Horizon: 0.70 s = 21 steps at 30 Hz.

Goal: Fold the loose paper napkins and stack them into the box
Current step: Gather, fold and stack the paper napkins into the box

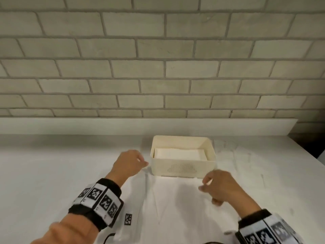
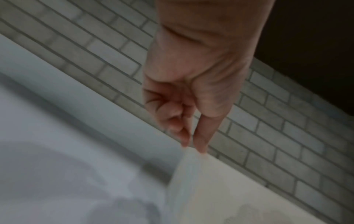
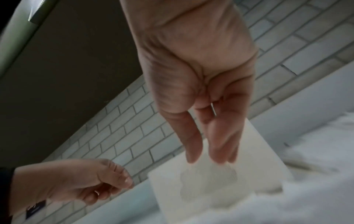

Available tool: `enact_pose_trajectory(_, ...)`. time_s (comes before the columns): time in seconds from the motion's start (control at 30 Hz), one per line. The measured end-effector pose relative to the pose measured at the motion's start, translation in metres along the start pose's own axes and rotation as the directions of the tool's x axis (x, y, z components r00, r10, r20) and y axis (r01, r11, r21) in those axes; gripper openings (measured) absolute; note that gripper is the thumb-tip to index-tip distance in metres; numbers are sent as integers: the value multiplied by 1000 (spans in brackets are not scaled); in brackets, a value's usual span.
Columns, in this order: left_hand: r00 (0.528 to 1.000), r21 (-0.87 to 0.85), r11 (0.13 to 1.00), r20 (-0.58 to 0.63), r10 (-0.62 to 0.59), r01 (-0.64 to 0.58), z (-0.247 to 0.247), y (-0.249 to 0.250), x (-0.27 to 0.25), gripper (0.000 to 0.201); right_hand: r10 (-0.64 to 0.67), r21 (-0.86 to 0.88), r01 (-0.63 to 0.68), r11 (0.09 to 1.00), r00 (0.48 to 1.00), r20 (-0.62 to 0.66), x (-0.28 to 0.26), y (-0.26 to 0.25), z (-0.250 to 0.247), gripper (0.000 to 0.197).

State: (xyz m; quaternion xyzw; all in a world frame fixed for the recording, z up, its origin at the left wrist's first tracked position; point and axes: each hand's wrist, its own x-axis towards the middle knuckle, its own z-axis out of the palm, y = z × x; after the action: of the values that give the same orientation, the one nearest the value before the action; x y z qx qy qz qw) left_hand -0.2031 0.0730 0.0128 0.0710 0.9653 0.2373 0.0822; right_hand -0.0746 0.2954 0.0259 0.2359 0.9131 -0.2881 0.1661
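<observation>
A cream box stands on the white table, with a stack of folded white napkins inside it. In front of it a loose napkin lies spread flat, its far edge against the box. My left hand hovers by the box's near left corner, thumb and forefinger tips together; no napkin shows between them. My right hand hangs over the napkin's far right corner, and in the right wrist view its fingers are straight and hold nothing in front of the box.
A pale brick wall and a low white ledge close off the back. The table ends at the right. A black-and-white tag lies left of the napkin, and a dark cable runs at the near edge.
</observation>
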Motion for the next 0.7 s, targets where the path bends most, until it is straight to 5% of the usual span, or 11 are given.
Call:
enact_pose_trajectory(0.13,971,176,970,141,-195,169,10,-32,-26,41,106,38,-114,993,981,161,-13,7,42,46)
enact_pose_trajectory(0.37,913,-202,898,213,-349,390,50,-39,-71,40,141,196,-145,970,989,34,-11,-1,76,71)
enact_pose_trajectory(0.47,918,-368,843,204,-339,393,63,-33,-76,40,189,243,-181,953,982,-10,-10,-5,84,70)
enact_pose_trajectory(0.63,916,-378,836,212,-342,399,73,-17,-75,84,109,89,-106,990,993,-36,-13,-15,94,41)
enact_pose_trajectory(0.7,915,-395,826,194,-352,402,79,-12,-71,97,42,-24,-42,999,999,6,-11,-16,99,53)
